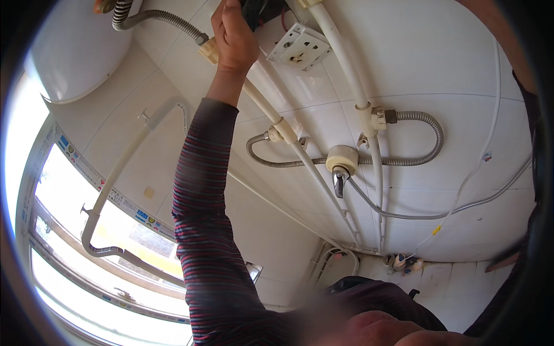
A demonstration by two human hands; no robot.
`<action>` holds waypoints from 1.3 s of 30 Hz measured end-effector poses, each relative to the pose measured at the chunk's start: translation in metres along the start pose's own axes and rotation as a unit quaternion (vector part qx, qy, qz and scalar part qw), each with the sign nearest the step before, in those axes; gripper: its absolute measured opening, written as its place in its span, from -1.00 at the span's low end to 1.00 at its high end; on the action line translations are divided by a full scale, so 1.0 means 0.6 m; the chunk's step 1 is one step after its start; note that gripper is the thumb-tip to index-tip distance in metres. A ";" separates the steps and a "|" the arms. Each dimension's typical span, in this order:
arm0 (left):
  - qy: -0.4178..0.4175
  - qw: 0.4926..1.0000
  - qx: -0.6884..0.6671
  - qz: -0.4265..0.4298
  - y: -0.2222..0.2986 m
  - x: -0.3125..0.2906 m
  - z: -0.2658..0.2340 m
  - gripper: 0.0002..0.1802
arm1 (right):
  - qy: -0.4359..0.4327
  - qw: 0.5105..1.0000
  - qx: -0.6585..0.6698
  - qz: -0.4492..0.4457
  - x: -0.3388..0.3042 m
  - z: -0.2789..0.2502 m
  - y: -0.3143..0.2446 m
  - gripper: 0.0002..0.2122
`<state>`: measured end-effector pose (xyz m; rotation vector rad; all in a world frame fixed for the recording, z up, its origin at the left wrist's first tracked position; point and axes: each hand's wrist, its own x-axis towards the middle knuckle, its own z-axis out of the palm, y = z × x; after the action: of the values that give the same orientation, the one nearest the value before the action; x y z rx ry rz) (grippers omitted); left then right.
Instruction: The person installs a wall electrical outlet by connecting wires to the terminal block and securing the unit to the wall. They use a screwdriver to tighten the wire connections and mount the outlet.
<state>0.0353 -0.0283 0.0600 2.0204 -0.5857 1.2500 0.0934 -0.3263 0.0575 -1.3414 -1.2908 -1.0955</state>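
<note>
My left hand is raised to the top edge, its fingers curled against a dark, black-looking thing that the picture cuts off. What exactly the fingers grip is hidden. Just right of it, a white socket plate sits tilted away from the tiled wall, with a red wire above it. Bare skin of my right forearm shows at the top right, while the hand itself lies outside the picture.
Cream pipes run along the wall. Braided metal hoses lead to a round shower mixer with a chrome lever. A white water heater tank hangs at upper left, above a bright window. A thin white cable hangs at right.
</note>
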 end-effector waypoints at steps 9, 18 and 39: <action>-0.014 0.987 0.136 0.080 -0.014 0.002 -0.014 -0.26 | -0.075 0.997 0.034 0.006 0.001 0.005 0.023 -0.62; 0.002 0.994 0.096 0.060 -0.012 0.001 -0.008 -0.28 | -0.092 0.995 0.032 0.013 0.003 0.003 0.024 -0.63; 0.011 0.974 0.201 0.106 -0.001 0.001 -0.001 -0.28 | -0.128 0.991 0.014 0.026 0.005 0.000 0.020 -0.65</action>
<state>0.0357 -0.0278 0.0605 2.3149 -0.5865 1.6227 0.1055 -0.3261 0.0599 -1.5228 -1.4419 -0.8862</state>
